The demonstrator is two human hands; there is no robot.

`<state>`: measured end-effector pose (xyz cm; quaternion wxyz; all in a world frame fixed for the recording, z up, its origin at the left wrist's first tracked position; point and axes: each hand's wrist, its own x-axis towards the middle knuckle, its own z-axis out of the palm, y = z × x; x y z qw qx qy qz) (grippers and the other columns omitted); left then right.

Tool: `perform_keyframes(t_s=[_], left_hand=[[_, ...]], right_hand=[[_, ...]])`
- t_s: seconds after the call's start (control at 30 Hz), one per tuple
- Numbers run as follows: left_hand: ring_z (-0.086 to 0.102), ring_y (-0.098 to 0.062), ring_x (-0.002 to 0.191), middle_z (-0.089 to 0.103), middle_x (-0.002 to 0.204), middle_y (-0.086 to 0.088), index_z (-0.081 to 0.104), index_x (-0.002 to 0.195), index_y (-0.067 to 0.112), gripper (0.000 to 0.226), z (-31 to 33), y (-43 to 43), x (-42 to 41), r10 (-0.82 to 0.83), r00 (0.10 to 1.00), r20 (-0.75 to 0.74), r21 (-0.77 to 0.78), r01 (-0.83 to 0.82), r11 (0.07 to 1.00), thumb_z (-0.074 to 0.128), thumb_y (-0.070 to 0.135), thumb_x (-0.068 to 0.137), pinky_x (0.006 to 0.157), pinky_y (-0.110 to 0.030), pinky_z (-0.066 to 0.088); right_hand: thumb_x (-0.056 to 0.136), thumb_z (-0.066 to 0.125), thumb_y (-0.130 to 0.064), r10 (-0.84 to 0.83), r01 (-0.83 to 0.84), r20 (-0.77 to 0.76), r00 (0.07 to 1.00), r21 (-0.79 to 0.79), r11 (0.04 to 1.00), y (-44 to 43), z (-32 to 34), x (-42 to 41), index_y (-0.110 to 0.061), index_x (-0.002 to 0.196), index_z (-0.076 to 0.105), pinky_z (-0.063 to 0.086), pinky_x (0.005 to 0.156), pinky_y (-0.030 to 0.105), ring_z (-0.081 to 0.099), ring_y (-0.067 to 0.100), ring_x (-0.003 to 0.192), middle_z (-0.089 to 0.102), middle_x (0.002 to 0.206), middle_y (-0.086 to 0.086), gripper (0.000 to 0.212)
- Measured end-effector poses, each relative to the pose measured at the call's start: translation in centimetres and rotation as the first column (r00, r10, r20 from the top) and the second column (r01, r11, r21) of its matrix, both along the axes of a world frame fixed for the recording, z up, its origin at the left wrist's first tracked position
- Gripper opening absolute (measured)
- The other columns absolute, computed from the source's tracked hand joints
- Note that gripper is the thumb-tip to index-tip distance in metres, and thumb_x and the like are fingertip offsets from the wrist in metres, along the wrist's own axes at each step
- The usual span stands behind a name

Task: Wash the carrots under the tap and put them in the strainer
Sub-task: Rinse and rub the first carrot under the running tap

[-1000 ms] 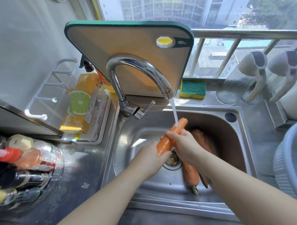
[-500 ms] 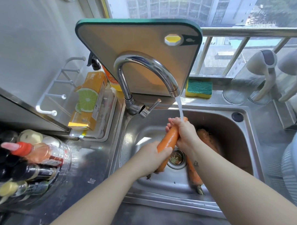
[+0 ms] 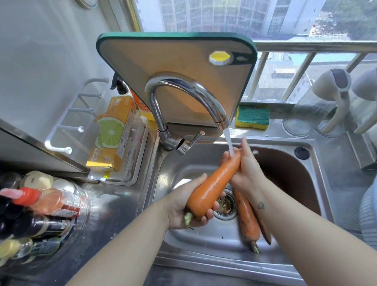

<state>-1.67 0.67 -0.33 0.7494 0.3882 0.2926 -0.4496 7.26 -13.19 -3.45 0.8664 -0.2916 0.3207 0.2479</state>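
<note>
carrot (image 3: 212, 184) in both grips, under tap (image 3: 188, 95)

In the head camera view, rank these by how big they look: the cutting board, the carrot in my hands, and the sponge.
Largest to smallest:
1. cutting board
2. carrot, though nearness to the camera inflates it
3. sponge

Head view, sole camera: worn on the person's head, wide-angle, facing forward and steeply down. Close above the sink (image 3: 275, 154) and tap (image 3: 188, 93); counter (image 3: 121, 200) at left, window (image 3: 253, 12) across the top edge.
</note>
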Motion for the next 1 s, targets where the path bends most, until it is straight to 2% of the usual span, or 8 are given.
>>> perform_keyframes(t_s=[0.13, 0.27, 0.37, 0.43, 0.57, 0.7, 0.87, 1.0], left_hand=[[0.061, -0.013, 0.047, 0.064, 0.067, -0.007, 0.063, 0.098, 0.010, 0.052, -0.4, -0.9, 1.7, -0.049, 0.999, 0.021, 0.068, 0.047, 0.997, 0.046, 0.058, 0.090, 0.042, -0.019, 0.049], [0.065, -0.019, 0.057, 0.070, 0.075, -0.011, 0.061, 0.103, 0.008, 0.052, -1.4, -1.9, 2.8, -0.158, 0.975, 0.159, 0.354, 0.093, 0.930, 0.050, 0.057, 0.090, 0.048, -0.023, 0.053], [0.067, -0.023, 0.067, 0.073, 0.082, -0.010, 0.066, 0.104, 0.012, 0.052, -2.3, -2.7, 3.1, -0.241, 0.926, 0.290, 0.460, 0.086, 0.884, 0.053, 0.059, 0.087, 0.062, -0.029, 0.055], [0.067, -0.020, 0.066, 0.073, 0.077, -0.006, 0.069, 0.095, 0.014, 0.049, -2.1, -3.7, 3.2, -0.262, 0.901, 0.345, 0.503, 0.058, 0.862, 0.052, 0.059, 0.088, 0.061, -0.026, 0.054], [0.064, -0.013, 0.061, 0.070, 0.065, 0.003, 0.070, 0.073, 0.018, 0.048, -2.1, -5.1, 4.0, -0.394, 0.816, 0.423, 0.675, 0.007, 0.738, 0.054, 0.062, 0.084, 0.063, -0.024, 0.050], [0.053, -0.014, 0.049, 0.057, 0.052, 0.009, 0.056, 0.061, 0.023, 0.047, -2.9, -5.6, 4.1, -0.552, 0.721, 0.418, 0.829, -0.054, 0.557, 0.063, 0.070, 0.066, 0.052, -0.024, 0.039], [0.059, -0.013, 0.060, 0.064, 0.061, 0.008, 0.063, 0.072, 0.022, 0.036, -3.1, -4.3, 4.0, -0.386, 0.730, 0.564, 0.606, -0.048, 0.794, 0.064, 0.057, 0.078, 0.061, -0.027, 0.046], [0.063, -0.016, 0.065, 0.067, 0.074, -0.003, 0.063, 0.103, 0.012, 0.037, -2.2, -3.1, 4.4, -0.170, 0.924, 0.343, 0.223, 0.096, 0.970, 0.057, 0.045, 0.087, 0.060, -0.028, 0.052]], right_hand=[[0.089, 0.060, -0.017, 0.349, -0.344, 0.043, 0.936, -0.097, 0.934, -1.1, 0.8, -1.2, -0.010, 0.082, 0.057, 0.047, 0.091, 0.036, 0.065, 0.017, 0.082, 0.062, 0.076, 0.002, 0.010], [0.085, 0.067, -0.019, 0.463, -0.415, 0.012, 0.887, -0.421, 0.807, -3.1, -0.3, -1.3, -0.003, 0.096, 0.064, 0.052, 0.084, 0.036, 0.065, 0.022, 0.092, 0.068, 0.097, 0.012, 0.020], [0.083, 0.070, -0.030, 0.482, -0.364, -0.005, 0.876, -0.663, 0.655, -4.1, -0.9, -1.3, -0.006, 0.099, 0.065, 0.053, 0.080, 0.035, 0.066, 0.021, 0.086, 0.071, 0.092, 0.011, 0.029], [0.083, 0.069, -0.034, 0.474, -0.312, 0.023, 0.880, -0.724, 0.615, -4.5, -1.1, -1.2, -0.006, 0.095, 0.069, 0.055, 0.083, 0.039, 0.069, 0.024, 0.083, 0.073, 0.087, 0.012, 0.030], [0.081, 0.069, -0.037, 0.413, -0.219, 0.068, 0.908, -0.765, 0.606, -5.0, -1.1, -0.9, -0.008, 0.088, 0.071, 0.055, 0.086, 0.049, 0.071, 0.030, 0.084, 0.074, 0.087, 0.013, 0.029], [0.081, 0.070, -0.034, 0.390, -0.146, 0.135, 0.911, -0.779, 0.610, -4.6, -1.0, -0.9, -0.014, 0.086, 0.065, 0.053, 0.089, 0.048, 0.071, 0.026, 0.085, 0.074, 0.089, 0.008, 0.021], [0.086, 0.068, -0.028, 0.487, -0.210, 0.188, 0.853, -0.731, 0.650, -4.4, 0.2, -0.2, -0.010, 0.092, 0.062, 0.055, 0.088, 0.043, 0.071, 0.025, 0.086, 0.073, 0.092, 0.010, 0.020], [0.089, 0.064, -0.022, 0.451, -0.212, 0.227, 0.863, -0.648, 0.731, -4.2, 0.5, 0.4, -0.008, 0.093, 0.059, 0.055, 0.078, 0.034, 0.068, 0.019, 0.078, 0.072, 0.089, 0.006, 0.016]])
